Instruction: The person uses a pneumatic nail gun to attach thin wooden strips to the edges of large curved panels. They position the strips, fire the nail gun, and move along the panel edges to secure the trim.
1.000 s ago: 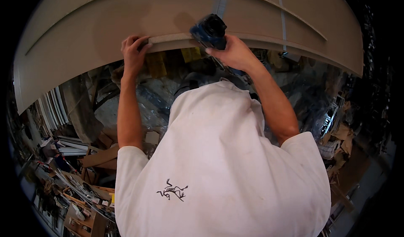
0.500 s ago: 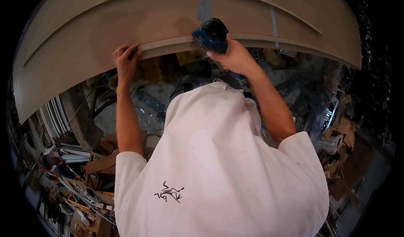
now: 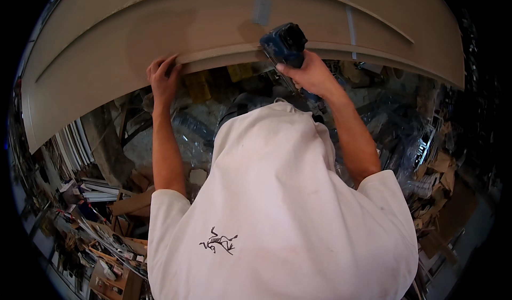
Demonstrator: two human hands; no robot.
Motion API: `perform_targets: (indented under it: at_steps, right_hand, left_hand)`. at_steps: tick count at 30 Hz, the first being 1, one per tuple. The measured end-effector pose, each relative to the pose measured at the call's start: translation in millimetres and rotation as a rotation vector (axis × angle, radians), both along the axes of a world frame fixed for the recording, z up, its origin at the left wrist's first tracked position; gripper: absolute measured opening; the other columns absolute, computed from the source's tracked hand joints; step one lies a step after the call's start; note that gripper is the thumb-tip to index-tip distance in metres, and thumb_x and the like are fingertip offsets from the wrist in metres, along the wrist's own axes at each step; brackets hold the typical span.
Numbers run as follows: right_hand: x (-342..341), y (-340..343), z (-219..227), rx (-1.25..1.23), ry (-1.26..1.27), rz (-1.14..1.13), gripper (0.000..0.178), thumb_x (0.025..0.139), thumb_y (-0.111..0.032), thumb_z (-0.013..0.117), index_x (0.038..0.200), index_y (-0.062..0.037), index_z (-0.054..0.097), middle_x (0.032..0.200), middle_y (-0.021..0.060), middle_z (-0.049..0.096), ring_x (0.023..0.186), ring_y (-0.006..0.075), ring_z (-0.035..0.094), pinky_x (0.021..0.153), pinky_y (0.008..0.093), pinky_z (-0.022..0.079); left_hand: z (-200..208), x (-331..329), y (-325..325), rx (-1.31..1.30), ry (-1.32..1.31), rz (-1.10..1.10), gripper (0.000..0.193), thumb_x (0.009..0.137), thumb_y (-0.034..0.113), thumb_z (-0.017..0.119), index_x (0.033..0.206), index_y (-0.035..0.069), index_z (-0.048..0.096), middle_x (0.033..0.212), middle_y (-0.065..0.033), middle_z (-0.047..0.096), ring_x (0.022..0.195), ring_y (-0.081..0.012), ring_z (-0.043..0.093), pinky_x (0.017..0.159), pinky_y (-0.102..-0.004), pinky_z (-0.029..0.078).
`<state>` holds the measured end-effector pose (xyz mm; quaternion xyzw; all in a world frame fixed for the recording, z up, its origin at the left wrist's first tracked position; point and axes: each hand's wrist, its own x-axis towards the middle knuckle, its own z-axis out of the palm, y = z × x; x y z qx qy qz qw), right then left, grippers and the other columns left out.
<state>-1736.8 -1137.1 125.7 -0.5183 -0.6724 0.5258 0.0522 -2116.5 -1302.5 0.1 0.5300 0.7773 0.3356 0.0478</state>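
A large brown board [image 3: 213, 25] spans the top of the view. Along its near edge runs a thin wooden strip [image 3: 218, 53]. My left hand [image 3: 164, 76] is closed at the strip's left end, with fingers over the edge and thumb against it. My right hand [image 3: 312, 76] grips a blue-and-black power tool [image 3: 284, 43] that looks like a nail gun. The tool's head sits over the strip, right of the middle; whether it touches is hidden. A narrow metal part slants down from it beside my thumb.
A second long strip [image 3: 138, 4] curves across the board farther back, near a pale band [image 3: 349, 20] and a small grey patch [image 3: 262, 10]. Below lie clear plastic wrap [image 3: 384, 118], white lengths [image 3: 74, 142], cardboard [image 3: 440, 193] and a cluttered wooden shelf [image 3: 114, 284].
My right hand has moved the nail gun a little to the right along the strip. The left hand keeps its place at the strip's end; the whole view has shifted slightly.
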Motion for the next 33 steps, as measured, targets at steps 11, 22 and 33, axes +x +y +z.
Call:
perform_targets:
  at_steps: [11,22,33]
  right_hand:
    - [20.6,3.6,4.4,-0.048,0.023,-0.037,0.035,0.087,-0.03,0.079,0.104,-0.0007,0.069,0.07,0.0059,0.066,0.056,0.0151,0.063,0.059,0.0337,0.051]
    - [47.6,7.5,2.4,-0.029,-0.008,-0.084,0.036,0.086,-0.032,0.08,0.106,-0.0028,0.07,0.07,0.0065,0.067,0.059,0.0168,0.065,0.062,0.0338,0.053]
    - [68.4,10.3,-5.8,-0.061,-0.001,-0.119,0.039,0.086,-0.034,0.08,0.108,-0.0032,0.07,0.069,0.0066,0.067,0.056,0.0174,0.066,0.06,0.0341,0.053]
  left_hand:
    - [31.0,107.0,50.5,0.026,0.176,-0.169,0.049,0.084,0.028,0.082,0.129,0.015,0.069,0.127,-0.0068,0.06,0.128,-0.0316,0.048,0.111,-0.048,0.033]
    - [13.0,128.4,72.7,0.0,0.095,-0.191,0.038,0.084,0.025,0.081,0.121,0.017,0.073,0.12,-0.0067,0.063,0.124,-0.0321,0.051,0.108,-0.0466,0.036]
    - [11.1,126.2,72.3,-0.013,0.099,-0.189,0.037,0.085,0.021,0.08,0.12,0.018,0.073,0.118,-0.007,0.062,0.122,-0.0322,0.052,0.107,-0.046,0.036]
